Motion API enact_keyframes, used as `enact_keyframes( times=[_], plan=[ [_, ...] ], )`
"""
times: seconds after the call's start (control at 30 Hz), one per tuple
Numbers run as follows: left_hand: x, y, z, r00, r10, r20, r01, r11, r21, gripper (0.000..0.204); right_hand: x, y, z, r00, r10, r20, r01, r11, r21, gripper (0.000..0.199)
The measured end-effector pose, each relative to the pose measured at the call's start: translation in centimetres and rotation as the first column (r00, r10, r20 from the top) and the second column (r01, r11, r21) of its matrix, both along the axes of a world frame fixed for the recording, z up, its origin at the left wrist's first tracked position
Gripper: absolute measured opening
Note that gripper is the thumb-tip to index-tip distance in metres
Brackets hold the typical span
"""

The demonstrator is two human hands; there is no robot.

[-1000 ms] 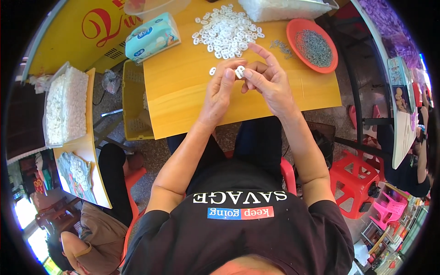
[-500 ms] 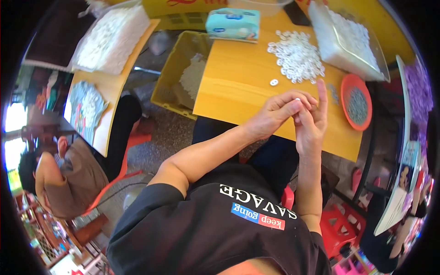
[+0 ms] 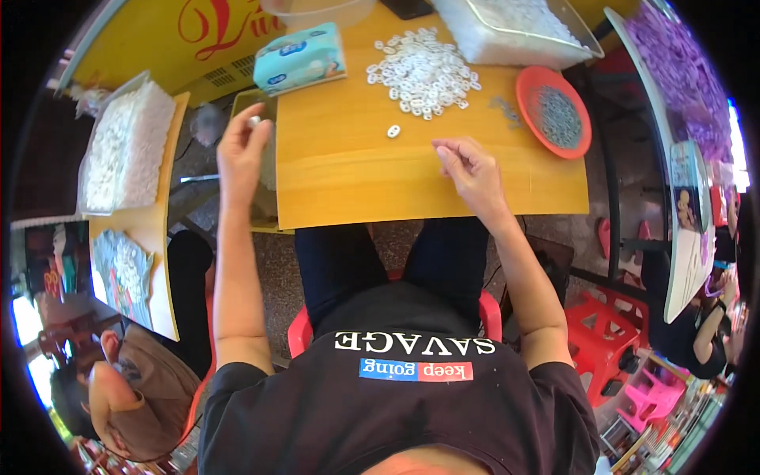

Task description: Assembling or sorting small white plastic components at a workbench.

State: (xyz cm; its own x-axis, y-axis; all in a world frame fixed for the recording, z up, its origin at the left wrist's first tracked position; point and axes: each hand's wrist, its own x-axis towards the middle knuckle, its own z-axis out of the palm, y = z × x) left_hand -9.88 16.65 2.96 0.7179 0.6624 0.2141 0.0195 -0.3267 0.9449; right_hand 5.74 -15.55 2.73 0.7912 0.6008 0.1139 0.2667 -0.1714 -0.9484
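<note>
My left hand (image 3: 240,158) is raised beyond the table's left edge, over the yellow crate (image 3: 267,131). Its thumb and fingers pinch a small white plastic piece (image 3: 254,121). Above the table's front part is my right hand (image 3: 476,176), fingers curled and thumb close to the index finger; whether anything is between them is hidden. A single white oval piece with two holes (image 3: 393,131) lies left of that hand. Behind it spreads a pile of similar white pieces (image 3: 423,71). A red plate (image 3: 586,127) with many small grey metal parts (image 3: 557,117) sits at the right.
A clear bin (image 3: 590,52) of white pieces and a tissue pack (image 3: 299,58) stand at the back of the wooden table (image 3: 340,186). A few grey parts (image 3: 505,109) lie beside the plate. Another white-filled bin (image 3: 131,146) is on the left table, where a person (image 3: 150,388) sits.
My hands, together over the table half a second ago, are now apart. The left has swung left past the table's edge with the white piece; the view has shifted right.
</note>
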Motion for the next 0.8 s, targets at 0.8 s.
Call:
enact_keyframes(
  times=[0.8],
  plan=[
    [6.7,-17.8,-1.2,0.898,-0.417,0.139,0.418,0.908,0.023,0.023,7.0,0.0,-2.1,0.605,-0.063,0.794,0.478,0.826,-0.299,0.015]
  ],
)
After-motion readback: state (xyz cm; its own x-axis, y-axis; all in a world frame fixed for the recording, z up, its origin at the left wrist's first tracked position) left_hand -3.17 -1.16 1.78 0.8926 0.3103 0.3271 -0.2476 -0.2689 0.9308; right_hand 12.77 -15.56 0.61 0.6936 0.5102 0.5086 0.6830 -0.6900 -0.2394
